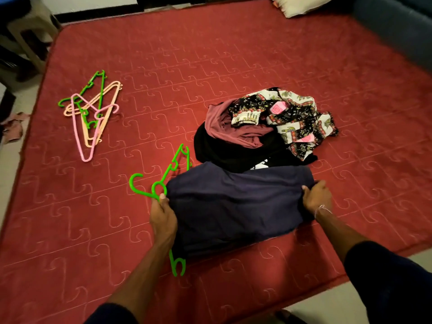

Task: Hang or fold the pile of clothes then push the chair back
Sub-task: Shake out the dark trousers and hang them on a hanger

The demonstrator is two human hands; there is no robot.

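Observation:
A dark navy garment [233, 202] lies spread on the red mattress [210, 66], draped over a green hanger [161, 181] whose hook sticks out at its left edge. My left hand [162, 216] grips the garment's left side at the hanger's neck. My right hand [316, 196] grips the garment's right edge. Just behind it sits the pile of clothes [261, 127]: a black piece, a maroon piece and a patterned black-and-white shirt.
Several loose hangers [91, 113] in green, pink and peach lie at the mattress's left. A pale chair [30, 31] stands off the far left corner. A pillow [301, 4] lies at the back right, a blue cushion edge [397, 29] runs along the right.

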